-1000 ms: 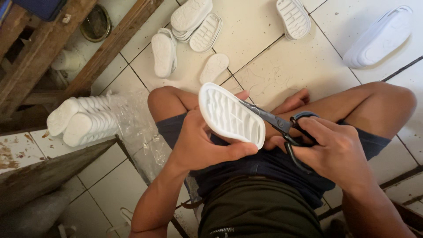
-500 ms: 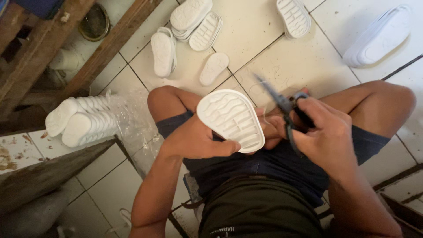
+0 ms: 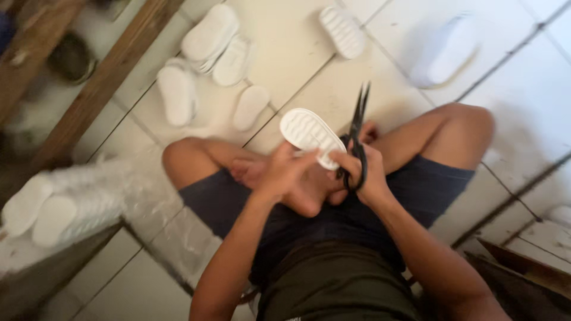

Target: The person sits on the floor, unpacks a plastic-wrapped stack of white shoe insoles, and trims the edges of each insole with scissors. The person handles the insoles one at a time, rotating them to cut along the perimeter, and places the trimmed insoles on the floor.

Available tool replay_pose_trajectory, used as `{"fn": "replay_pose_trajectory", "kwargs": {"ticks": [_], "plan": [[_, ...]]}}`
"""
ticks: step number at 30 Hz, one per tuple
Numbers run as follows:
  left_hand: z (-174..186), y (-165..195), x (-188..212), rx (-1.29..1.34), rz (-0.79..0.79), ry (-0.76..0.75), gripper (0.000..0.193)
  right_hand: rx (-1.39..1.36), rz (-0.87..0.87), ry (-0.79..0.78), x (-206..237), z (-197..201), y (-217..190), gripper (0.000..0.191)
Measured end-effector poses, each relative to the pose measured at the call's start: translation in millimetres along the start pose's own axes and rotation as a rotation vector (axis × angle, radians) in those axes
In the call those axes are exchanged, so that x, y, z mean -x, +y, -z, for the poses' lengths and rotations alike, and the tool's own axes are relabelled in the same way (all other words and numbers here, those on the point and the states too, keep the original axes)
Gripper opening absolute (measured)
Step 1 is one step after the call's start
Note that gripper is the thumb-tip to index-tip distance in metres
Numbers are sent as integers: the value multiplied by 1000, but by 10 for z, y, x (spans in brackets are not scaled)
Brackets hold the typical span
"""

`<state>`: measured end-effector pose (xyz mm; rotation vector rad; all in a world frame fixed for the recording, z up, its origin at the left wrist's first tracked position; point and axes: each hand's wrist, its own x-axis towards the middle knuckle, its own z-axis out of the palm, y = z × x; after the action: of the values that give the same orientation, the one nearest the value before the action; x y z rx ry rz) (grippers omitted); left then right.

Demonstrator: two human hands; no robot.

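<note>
Sole [image 3: 309, 134]: white, ribbed, held over your lap in your left hand [image 3: 279, 172], fingers pinching its near edge. Scissors [image 3: 357, 128]: gripped in your right hand [image 3: 363, 172], now lifted off the sole, blades together, pointing up. Cutting paused. More soles [image 3: 205, 62] on the floor.

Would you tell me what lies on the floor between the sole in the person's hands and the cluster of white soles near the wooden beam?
In the head view, only bare pale tile separates the held sole from the cluster.
</note>
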<state>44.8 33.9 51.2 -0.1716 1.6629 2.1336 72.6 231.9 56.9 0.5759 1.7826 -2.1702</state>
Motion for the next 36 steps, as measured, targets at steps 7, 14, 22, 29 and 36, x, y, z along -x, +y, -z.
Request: {"fn": "replay_pose_trajectory", "kwargs": {"ticks": [7, 14, 22, 29, 36], "plan": [[664, -195, -444, -479, -180, 299, 49, -163, 142, 134, -1289, 299, -247, 31], [1060, -159, -1074, -1139, -453, 480, 63, 33, 106, 159, -1403, 224, -168, 40], [1516, -61, -1562, -1056, -414, 909, 45, 311, 90, -40, -804, 67, 188, 30], [1543, -121, -1596, -845, -521, 842, 53, 271, 33, -36, -837, 43, 182, 32], [1465, -131, -1464, -1131, -431, 803, 15, 239, -1, -46, -894, 19, 256, 31]]}}
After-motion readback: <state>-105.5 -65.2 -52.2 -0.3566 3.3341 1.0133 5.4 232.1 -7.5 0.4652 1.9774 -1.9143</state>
